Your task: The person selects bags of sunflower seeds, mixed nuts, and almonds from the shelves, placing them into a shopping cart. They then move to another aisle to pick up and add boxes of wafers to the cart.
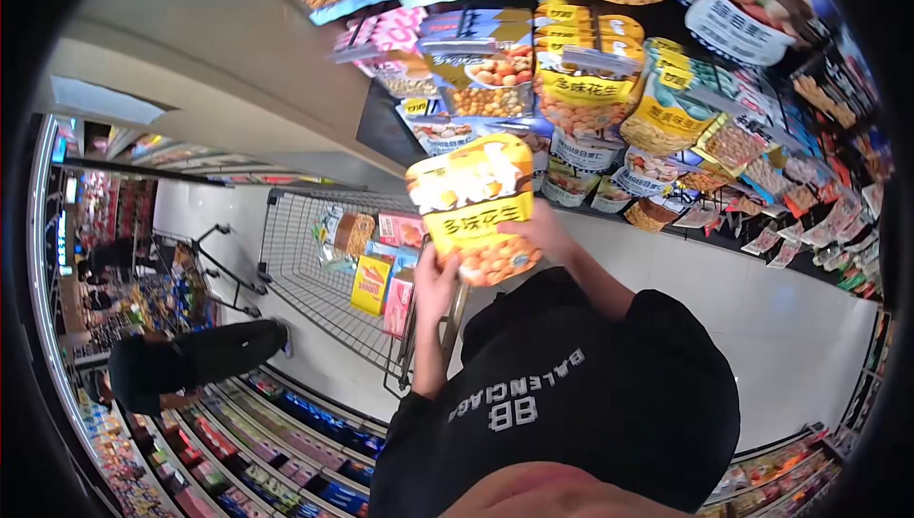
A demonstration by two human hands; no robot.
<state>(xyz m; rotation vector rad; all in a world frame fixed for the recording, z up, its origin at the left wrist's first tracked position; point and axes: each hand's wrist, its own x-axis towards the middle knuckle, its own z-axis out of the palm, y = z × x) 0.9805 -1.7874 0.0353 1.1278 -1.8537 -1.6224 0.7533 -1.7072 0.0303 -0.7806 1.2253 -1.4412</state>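
Both hands held one yellow snack bag [473, 209] up in front of the chest, over the near end of the shopping cart [314, 299]. The left hand [436, 285] gripped the bag's lower-left edge, fingers wrapped round it; the right hand [545, 237] clasped the lower-right side, mostly hidden behind the bag. Neither hand was open — both were closed on the bag.

Judgement on handling: a two-sided grip at the lower corners looked steady enough, but the film is slick, so squeezing the seams rather than the puffed middle would keep the contents from getting crushed.

Bag: glossy plastic pouch, pillow-shaped, yellow with a white printed top and a window or picture of round coated nuts at the bottom. Cart: thin grey wire mesh, holding several flat packets — a yellow pack [370, 285] and pink packs [400, 230] leaning against its near wall. Snack shelf [609, 89] behind was packed with similar shiny pouches in yellow, blue and white. Black sleeves and a black sweatshirt with white lettering [514, 394]. Another person in dark clothes [190, 356] stood well apart down the aisle.
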